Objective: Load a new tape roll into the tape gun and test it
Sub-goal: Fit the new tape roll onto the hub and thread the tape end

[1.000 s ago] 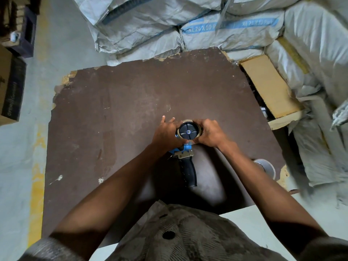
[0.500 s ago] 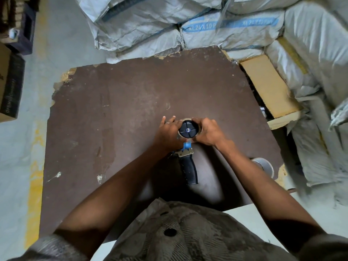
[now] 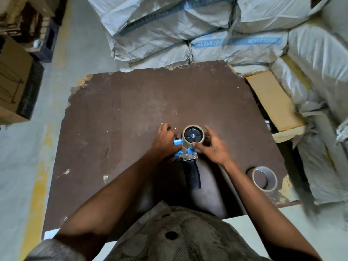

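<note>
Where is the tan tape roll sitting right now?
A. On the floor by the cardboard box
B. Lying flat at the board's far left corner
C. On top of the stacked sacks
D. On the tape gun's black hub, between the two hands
D: the tan tape roll rings the black hub of the tape gun, with the left hand and right hand on either side of it.

Tape gun (image 3: 190, 147) at table (image 3: 116, 117) centre, roll (image 3: 193, 136) mounted; spare roll (image 3: 264, 178) right near edge; sacks (image 3: 207, 31) behind; box (image 3: 15, 81) left.
</note>
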